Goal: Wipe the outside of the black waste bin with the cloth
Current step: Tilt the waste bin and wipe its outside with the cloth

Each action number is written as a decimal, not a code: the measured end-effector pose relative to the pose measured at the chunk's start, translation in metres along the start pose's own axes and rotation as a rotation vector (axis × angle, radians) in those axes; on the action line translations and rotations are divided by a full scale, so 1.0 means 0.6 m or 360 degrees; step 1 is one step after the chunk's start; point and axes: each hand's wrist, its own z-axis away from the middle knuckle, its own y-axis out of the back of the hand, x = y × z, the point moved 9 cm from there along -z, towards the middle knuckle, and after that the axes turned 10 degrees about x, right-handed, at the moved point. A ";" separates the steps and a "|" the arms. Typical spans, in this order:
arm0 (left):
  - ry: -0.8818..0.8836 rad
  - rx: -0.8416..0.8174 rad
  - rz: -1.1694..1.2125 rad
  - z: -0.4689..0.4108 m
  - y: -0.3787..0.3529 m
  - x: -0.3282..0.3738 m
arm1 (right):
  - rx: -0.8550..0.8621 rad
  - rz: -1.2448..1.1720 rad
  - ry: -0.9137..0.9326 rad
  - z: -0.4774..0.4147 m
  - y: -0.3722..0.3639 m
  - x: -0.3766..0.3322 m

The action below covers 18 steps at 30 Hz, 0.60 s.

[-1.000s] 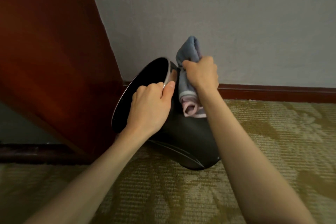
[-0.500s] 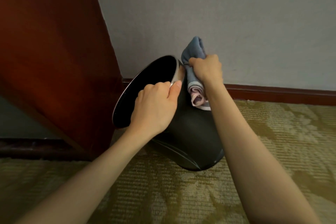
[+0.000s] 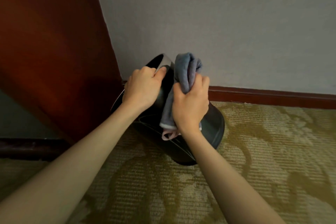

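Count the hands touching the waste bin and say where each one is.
2. The left hand grips the black waste bin at its rim; the right hand presses the cloth against its side.

Both bare forearms reach forward from the bottom corners, converging toward the middle. The left hand (image 3: 143,88) is curled in a firm grip, thumb stretched up and over, knuckles facing the camera. The right hand (image 3: 190,103) sits just beside it, slightly lower, fist closed tight, wrist straight, back of the hand toward the camera.
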 end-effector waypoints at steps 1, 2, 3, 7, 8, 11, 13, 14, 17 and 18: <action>0.0002 -0.0010 0.0013 -0.002 -0.001 -0.002 | -0.0018 0.0013 -0.0012 -0.005 -0.005 0.000; 0.0007 -0.0014 0.0027 -0.004 0.000 -0.004 | -0.0038 0.0032 -0.0035 -0.012 -0.009 0.001; 0.0011 -0.0011 0.0033 -0.006 0.000 -0.006 | -0.0057 0.0053 -0.0070 -0.020 -0.014 0.002; -0.0005 0.0013 0.0014 -0.006 0.003 -0.002 | -0.0213 0.0155 -0.0226 -0.064 -0.045 0.022; -0.0013 0.0019 0.0011 -0.003 0.003 0.001 | -0.0272 0.0167 -0.0282 -0.079 -0.055 0.030; -0.0080 0.0023 0.0013 0.008 -0.005 0.014 | -0.0470 0.0270 -0.0419 -0.123 -0.086 0.065; -0.0162 0.0019 0.0013 0.014 -0.009 0.028 | -0.0585 0.0325 -0.0482 -0.145 -0.102 0.091; -0.0203 0.0015 -0.0002 0.015 -0.011 0.034 | -0.0619 0.0335 -0.0513 -0.151 -0.107 0.103; -0.0255 -0.0002 -0.0071 0.005 -0.013 0.037 | -0.0645 0.0323 -0.0578 -0.158 -0.113 0.130; -0.0245 -0.0013 -0.0093 0.000 -0.013 0.032 | -0.0641 0.0326 -0.0585 -0.157 -0.112 0.138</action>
